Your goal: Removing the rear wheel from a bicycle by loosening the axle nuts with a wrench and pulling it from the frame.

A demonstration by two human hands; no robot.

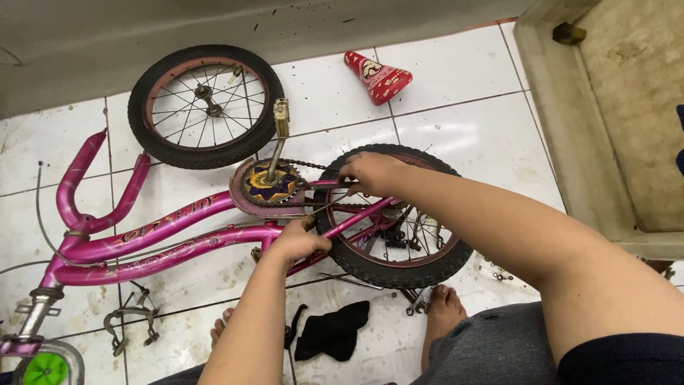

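A small pink bicycle frame lies on its side on the white tiled floor. Its rear wheel sits in the frame at the centre. My left hand grips the frame tube just in front of that wheel's tyre. My right hand reaches over the top of the wheel and holds the upper stay next to the chain. The chainring with its pedal crank stands just left of my right hand.
A loose front wheel lies by the grey wall. A red saddle rests on the tiles further right. A brake caliper, a black cloth and small tools lie near my bare feet. A concrete ledge borders the right.
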